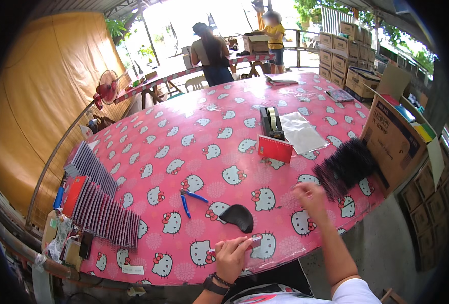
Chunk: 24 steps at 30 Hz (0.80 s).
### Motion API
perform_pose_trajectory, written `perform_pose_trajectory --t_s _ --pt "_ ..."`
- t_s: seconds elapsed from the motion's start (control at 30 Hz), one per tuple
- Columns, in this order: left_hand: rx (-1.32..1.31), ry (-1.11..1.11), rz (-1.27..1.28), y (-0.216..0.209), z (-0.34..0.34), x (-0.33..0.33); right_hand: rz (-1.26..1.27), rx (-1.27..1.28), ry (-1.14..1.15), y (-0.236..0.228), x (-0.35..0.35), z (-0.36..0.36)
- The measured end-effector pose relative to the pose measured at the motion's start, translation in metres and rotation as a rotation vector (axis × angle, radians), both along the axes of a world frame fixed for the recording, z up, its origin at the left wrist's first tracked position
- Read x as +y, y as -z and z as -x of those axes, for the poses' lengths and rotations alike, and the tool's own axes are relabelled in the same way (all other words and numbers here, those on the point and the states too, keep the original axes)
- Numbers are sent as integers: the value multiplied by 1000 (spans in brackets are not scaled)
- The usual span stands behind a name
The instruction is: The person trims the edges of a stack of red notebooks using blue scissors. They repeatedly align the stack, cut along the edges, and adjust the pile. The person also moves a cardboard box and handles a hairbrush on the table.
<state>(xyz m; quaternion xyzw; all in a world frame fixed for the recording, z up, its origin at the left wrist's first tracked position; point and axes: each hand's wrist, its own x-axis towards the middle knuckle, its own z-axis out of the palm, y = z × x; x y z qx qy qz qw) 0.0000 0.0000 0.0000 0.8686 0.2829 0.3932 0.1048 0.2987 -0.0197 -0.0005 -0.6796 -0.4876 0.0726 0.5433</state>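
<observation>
Left hand (230, 258) grasps a thin red notebook (255, 242); right hand (310, 198) hovers near black spiral coils (346, 167).
The right fingers curl, but whether they pinch anything, I cannot tell; a firm, even grip should keep the pages aligned. The notebook is at the tabletop's (209, 169) near edge, long axis roughly left to right, right end angled slightly away from the person.

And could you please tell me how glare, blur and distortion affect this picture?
Head view: outdoor background blown out white; head view: glare whitens the far end of the pink tablecloth, its near edge bowed; head view: right hand looks slightly soft, dark vignetting around the rim.
</observation>
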Motion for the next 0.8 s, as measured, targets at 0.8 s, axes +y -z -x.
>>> perform_pose_trajectory --t_s 0.8 --pt "6 -40 83 -7 -1 12 122 -116 -87 -73 -36 6"
